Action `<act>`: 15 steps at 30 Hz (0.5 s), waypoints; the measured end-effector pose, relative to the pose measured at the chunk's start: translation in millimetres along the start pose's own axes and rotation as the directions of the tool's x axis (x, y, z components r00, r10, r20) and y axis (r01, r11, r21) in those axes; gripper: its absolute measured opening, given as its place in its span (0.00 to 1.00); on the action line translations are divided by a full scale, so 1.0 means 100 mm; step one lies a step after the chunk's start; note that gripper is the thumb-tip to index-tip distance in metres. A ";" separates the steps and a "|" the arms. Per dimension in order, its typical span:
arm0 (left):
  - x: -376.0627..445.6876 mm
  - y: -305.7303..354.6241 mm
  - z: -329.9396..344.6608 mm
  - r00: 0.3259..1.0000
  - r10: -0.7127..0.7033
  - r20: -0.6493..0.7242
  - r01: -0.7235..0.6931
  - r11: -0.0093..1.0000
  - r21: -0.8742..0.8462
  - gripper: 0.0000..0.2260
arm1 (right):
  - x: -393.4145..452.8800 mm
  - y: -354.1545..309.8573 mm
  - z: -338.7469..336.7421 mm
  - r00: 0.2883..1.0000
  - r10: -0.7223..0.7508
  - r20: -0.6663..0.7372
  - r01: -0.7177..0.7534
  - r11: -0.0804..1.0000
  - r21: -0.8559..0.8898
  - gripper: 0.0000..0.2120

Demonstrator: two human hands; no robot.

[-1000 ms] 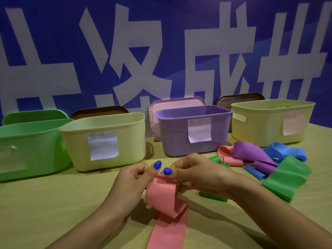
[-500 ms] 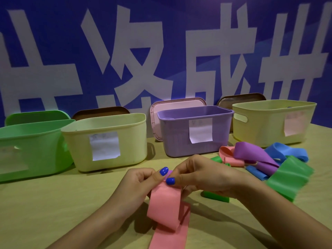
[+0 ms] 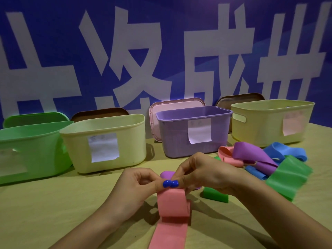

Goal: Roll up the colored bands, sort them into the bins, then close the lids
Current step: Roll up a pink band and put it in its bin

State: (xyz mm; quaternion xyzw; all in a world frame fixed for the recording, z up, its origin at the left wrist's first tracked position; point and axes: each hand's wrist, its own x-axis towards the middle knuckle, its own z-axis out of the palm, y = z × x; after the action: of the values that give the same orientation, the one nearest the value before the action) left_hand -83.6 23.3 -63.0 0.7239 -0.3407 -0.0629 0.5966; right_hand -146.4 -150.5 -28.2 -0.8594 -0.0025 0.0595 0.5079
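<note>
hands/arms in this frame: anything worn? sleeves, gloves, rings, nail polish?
Both forearms are bare as far as the frame shows: no sleeves, gloves or watch. The left hand and right hand each show a thumbnail painted glossy blue. No ring is visible in this view; other nails are hidden.

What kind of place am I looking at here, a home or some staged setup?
Most likely a staged demo or data-collection station, not a home. A big blue printed backdrop with large white characters fills the wall, and paper-labelled plastic bins, like the purple plastic bin, line up on a plain tan table.
</note>
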 end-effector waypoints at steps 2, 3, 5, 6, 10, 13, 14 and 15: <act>0.00 0.02 0.01 1.000 -0.012 -0.002 0.011 1.000 -0.003 0.08 | 0.00 0.00 -0.01 1.000 0.016 -0.002 -0.016 1.000 0.001 0.05; -0.01 0.03 0.02 1.000 -0.014 -0.005 0.014 1.000 -0.019 0.07 | -0.01 0.00 -0.02 1.000 0.019 -0.005 -0.019 1.000 -0.007 0.05; -0.01 0.05 0.04 0.999 -0.026 -0.021 0.025 0.997 -0.073 0.05 | -0.01 -0.01 -0.03 1.000 0.011 -0.016 -0.012 1.000 -0.023 0.05; -0.01 0.05 0.05 0.999 -0.032 -0.030 0.029 0.995 -0.098 0.05 | -0.02 -0.02 -0.03 1.000 0.005 -0.022 -0.006 1.000 -0.025 0.05; -0.01 0.07 0.04 0.998 -0.051 -0.032 0.043 0.977 -0.208 0.07 | -0.03 -0.02 -0.04 1.000 -0.029 -0.009 0.029 0.997 0.078 0.09; 0.00 0.06 0.01 0.999 -0.053 -0.010 0.049 0.965 -0.258 0.10 | -0.01 -0.01 -0.04 1.000 -0.027 -0.013 0.029 0.982 0.185 0.08; 0.00 0.05 0.01 0.999 -0.051 -0.003 0.048 0.963 -0.263 0.10 | -0.01 -0.02 -0.03 1.000 -0.022 -0.019 0.025 0.983 0.182 0.08; 0.00 0.05 0.01 0.999 -0.049 -0.001 0.047 0.963 -0.265 0.09 | -0.01 -0.02 -0.02 0.999 -0.015 -0.028 0.019 0.988 0.155 0.08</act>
State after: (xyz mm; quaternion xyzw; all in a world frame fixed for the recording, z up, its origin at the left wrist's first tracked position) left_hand -86.3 22.5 -58.7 0.6458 -0.3093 -0.1195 0.6877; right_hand -146.9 -150.9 -25.6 -0.8180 0.0018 0.0437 0.5736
